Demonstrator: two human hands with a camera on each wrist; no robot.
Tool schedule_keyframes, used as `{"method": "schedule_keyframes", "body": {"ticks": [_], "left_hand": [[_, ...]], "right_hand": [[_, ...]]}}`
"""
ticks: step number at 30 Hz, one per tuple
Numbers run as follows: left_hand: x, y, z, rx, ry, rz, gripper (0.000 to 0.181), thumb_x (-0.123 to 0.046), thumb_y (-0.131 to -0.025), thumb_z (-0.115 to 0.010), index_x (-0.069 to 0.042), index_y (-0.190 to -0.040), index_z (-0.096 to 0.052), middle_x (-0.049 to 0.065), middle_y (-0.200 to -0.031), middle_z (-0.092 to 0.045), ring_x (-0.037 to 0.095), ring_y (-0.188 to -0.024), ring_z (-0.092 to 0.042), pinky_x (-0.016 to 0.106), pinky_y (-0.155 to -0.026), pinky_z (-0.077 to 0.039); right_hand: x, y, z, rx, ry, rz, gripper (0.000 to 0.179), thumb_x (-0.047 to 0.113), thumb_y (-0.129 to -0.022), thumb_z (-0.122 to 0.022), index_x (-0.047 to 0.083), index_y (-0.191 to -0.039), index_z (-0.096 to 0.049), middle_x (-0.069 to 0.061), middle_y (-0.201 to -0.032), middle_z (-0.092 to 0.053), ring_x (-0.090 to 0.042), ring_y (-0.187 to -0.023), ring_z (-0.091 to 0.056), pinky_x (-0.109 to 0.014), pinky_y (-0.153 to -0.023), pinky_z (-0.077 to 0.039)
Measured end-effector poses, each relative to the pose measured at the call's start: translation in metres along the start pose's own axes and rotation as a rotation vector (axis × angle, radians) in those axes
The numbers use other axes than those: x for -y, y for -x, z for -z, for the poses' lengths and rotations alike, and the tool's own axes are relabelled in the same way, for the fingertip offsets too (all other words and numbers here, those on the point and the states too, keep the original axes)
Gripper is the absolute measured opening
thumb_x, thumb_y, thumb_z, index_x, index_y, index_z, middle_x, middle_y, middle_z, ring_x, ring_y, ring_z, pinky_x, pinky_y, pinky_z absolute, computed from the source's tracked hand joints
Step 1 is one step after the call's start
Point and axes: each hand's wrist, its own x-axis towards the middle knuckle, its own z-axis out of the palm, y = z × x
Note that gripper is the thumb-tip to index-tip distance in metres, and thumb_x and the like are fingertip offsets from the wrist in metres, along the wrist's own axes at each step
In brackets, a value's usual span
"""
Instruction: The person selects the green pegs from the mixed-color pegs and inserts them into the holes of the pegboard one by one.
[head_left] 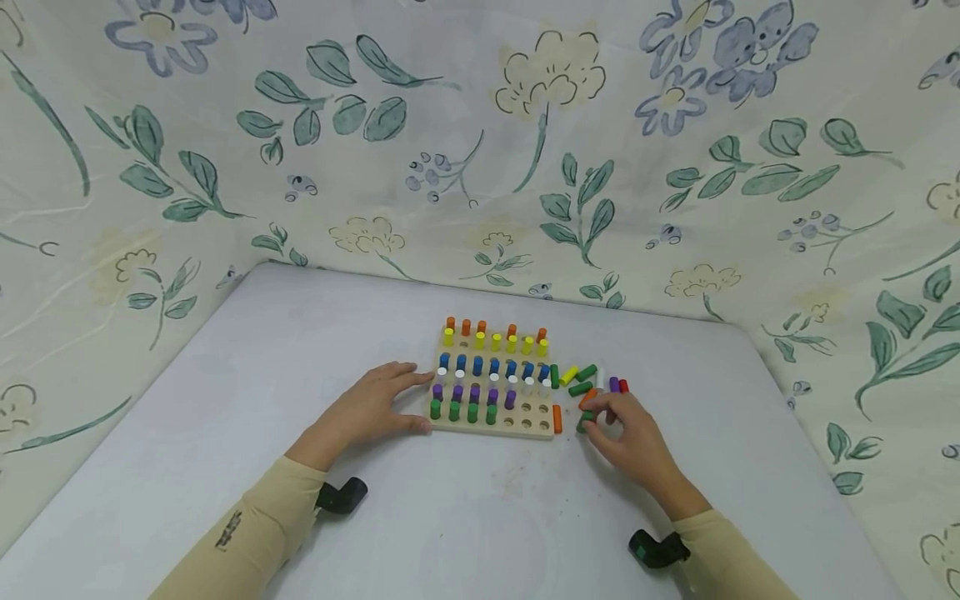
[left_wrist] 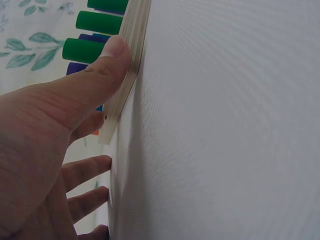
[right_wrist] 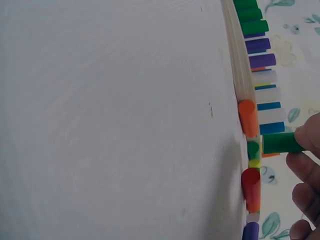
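Green peg (right_wrist: pixel 281 143) sits pinched in the right hand (head_left: pixel 628 433), just right of a wooden pegboard (head_left: pixel 517 431) and near loose coloured pegs (head_left: pixel 581 388). Fingers spread, the left hand (head_left: pixel 375 406) touches the pegboard's left edge on a white tabletop (head_left: pixel 450 517).

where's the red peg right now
In the head view, the red peg is on the table to the right of the pegboard, just right of a purple peg and beyond the right hand.
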Motion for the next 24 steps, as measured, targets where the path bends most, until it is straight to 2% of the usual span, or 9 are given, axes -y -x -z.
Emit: {"method": "schedule_keyframes", "body": {"ticks": [12, 19, 24], "left_hand": [[0.002, 0.0, 0.0, 0.002, -0.005, 0.001, 0.087, -0.059, -0.081, -0.079, -0.021, -0.154, -0.048, 0.019, -0.16, -0.037, 0.045, -0.149, -0.027, 0.066, -0.117, -0.028], [0.001, -0.001, -0.001, 0.001, -0.002, 0.002, 0.087, -0.059, -0.081, -0.079, -0.021, -0.154, -0.048, 0.019, -0.16, -0.037, 0.045, -0.149, -0.027, 0.066, -0.117, -0.028], [0.001, -0.002, -0.001, 0.001, -0.006, 0.005, 0.087, -0.059, -0.082, -0.078, -0.021, -0.154, -0.048, 0.018, -0.16, -0.037, 0.045, -0.149, -0.027, 0.066, -0.117, -0.028]], "right_hand": [[0.01, -0.006, -0.005, 0.024, -0.019, -0.002, 0.028, 0.009, -0.087, -0.08, 0.013, -0.112, -0.069, 0.007, -0.096, -0.063, -0.012, -0.086, -0.053, -0.027, -0.071, -0.054], [0.012, -0.009, -0.01, 0.01, -0.049, 0.056, 0.028, 0.007, -0.086, -0.08, 0.012, -0.111, -0.069, 0.008, -0.094, -0.063, -0.016, -0.084, -0.054, -0.027, -0.067, -0.052], [0.016, -0.01, -0.012, 0.025, -0.058, 0.052, 0.027, 0.007, -0.087, -0.08, 0.011, -0.111, -0.069, 0.006, -0.096, -0.063, -0.016, -0.084, -0.053, -0.028, -0.068, -0.052]]}}
